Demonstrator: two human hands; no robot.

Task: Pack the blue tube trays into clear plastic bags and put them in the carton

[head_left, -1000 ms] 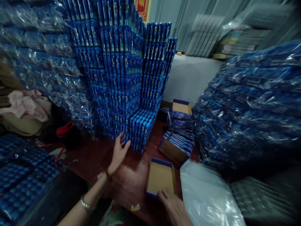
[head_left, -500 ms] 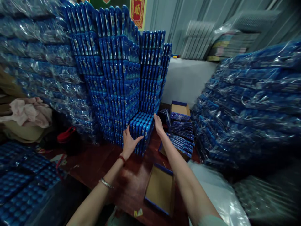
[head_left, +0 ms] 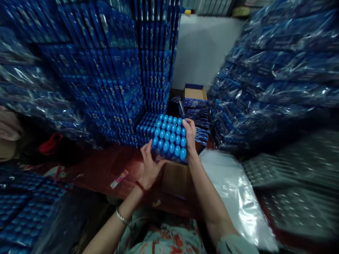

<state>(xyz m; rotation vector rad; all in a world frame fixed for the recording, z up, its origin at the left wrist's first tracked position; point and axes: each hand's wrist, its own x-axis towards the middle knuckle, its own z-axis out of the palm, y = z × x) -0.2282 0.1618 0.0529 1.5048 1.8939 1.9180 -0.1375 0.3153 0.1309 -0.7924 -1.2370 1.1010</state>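
- Far to the left of the open box (head_left: 176, 178), wrapped bundles (head_left: 31, 88) lie piled flat — clear, crinkled film over blue, shiny where the light hits it.
- Behind and to the left of the box rises a wall of blue packs (head_left: 111, 70), stood on edge in tight rows, probably so that they brace each other.
- The left hand (head_left: 149, 165) presses flat against the near-left side of a block of packs (head_left: 169, 139), fingers spread along its edge; it clamps rather than wraps.
- The block hangs just above the box, clear of the table (head_left: 100, 169); its rounded, glossy blue ends face up in neat rows, squeezed together, so none appears to slip out.
- The right hand (head_left: 190, 135) closes on the block's far-right side, squeezing against the left hand.
- The box is plain brown card, open at the top and directly beneath the block.
- To the right of the box lies a smooth, pale plastic bag (head_left: 233, 197), and beyond it more wrapped bundles slope upward.
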